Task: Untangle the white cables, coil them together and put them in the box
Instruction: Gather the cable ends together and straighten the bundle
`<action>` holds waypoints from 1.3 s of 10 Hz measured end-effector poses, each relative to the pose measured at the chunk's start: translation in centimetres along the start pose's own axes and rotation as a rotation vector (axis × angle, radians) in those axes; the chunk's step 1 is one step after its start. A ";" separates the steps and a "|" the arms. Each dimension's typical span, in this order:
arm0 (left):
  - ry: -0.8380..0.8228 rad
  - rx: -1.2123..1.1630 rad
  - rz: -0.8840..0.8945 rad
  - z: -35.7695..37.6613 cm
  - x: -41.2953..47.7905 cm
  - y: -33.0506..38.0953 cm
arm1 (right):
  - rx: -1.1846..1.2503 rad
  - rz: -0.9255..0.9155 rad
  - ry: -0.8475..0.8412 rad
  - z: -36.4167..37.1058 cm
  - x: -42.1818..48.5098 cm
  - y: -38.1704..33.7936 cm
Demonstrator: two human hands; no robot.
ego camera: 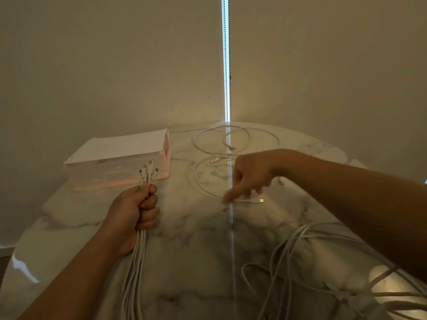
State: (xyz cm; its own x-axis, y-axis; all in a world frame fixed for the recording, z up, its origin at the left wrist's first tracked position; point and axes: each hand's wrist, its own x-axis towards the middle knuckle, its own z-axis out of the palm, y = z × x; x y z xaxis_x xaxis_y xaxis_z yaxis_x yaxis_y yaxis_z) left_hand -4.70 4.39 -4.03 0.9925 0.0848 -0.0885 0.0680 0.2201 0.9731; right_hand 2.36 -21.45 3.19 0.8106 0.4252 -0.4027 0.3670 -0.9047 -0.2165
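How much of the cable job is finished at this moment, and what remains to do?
Done: several white cable ends are gathered, gripped in the left hand. In hand: the right hand reaches to another white cable's plug end on the marble table; blur hides whether it pinches. Remaining: loose loops at the far edge, the tangle near right, coiling, and the translucent plastic box, where no cables show.

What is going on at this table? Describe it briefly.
A person is sorting cables on a marble table. The left hand grips a bundle of cables, plugs upward. The right hand reaches down to a loose cable end; blur hides whether its fingers hold it. Other cables lie looped beyond. The box stands nearby.
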 end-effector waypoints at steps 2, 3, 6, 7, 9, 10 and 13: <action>0.004 -0.028 0.015 -0.1 -0.1 0.1 | -0.126 -0.145 0.167 3.2 0.5 -4.6; 0.002 -0.051 0.016 -0.3 -0.1 0.2 | -0.224 -0.067 0.286 3.7 1.1 -4.8; 0.003 -0.058 0.022 -0.2 -0.1 0.2 | -0.234 0.033 0.322 3.7 2.0 -4.1; 0.008 -0.068 0.027 0.0 -0.1 0.2 | -0.240 0.069 0.360 4.0 2.4 -3.5; -0.042 -0.074 0.031 0.2 -0.3 0.3 | -0.081 -0.001 0.385 3.0 2.2 -3.1; -0.070 -0.040 0.047 0.5 -0.3 0.2 | 0.385 -0.151 0.404 3.0 1.2 -4.5; -0.149 -0.043 0.097 0.1 -0.8 0.2 | 0.095 -0.544 0.605 2.9 0.6 -5.9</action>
State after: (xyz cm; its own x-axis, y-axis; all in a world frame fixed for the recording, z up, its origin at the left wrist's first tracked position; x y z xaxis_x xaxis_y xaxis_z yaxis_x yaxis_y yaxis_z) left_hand -5.44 4.30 -3.72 0.9985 -0.0369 0.0411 -0.0302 0.2591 0.9654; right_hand -0.64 -15.82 1.65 0.6464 0.6910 0.3237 0.7616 -0.5587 -0.3283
